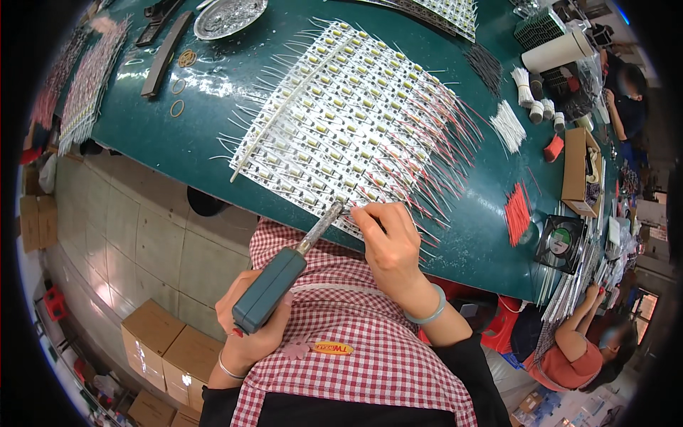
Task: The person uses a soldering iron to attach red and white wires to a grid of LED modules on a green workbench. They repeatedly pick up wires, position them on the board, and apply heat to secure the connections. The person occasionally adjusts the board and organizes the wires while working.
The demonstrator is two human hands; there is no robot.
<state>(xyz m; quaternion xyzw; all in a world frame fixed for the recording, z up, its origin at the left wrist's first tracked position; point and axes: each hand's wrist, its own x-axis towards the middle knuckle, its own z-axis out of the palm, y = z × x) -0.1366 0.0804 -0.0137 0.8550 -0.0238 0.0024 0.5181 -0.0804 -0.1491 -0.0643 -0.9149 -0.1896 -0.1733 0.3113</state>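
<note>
My left hand [249,345] is wrapped round the dark green body of a soldering iron [269,290]. Its metal barrel slants up to the near edge of a sheet of white circuit boards [327,121]. Many small yellowish parts and thin white wires cover the sheet, and red wires [445,153] fan out along its right side. Beside the iron's tip, my right hand [391,245] is closed in a pinch at the boards. A thin wire seems to be between its fingertips, mostly hidden by them. A thin pale rod [274,128] lies across the left part of the sheet.
Bundles of red wires [517,215] and white wires [508,127] lie to the right, near a black fan [560,243] and cardboard box [582,171]. A metal dish [229,18] and wired strips [92,89] are at left. Co-workers [569,349] sit at the right.
</note>
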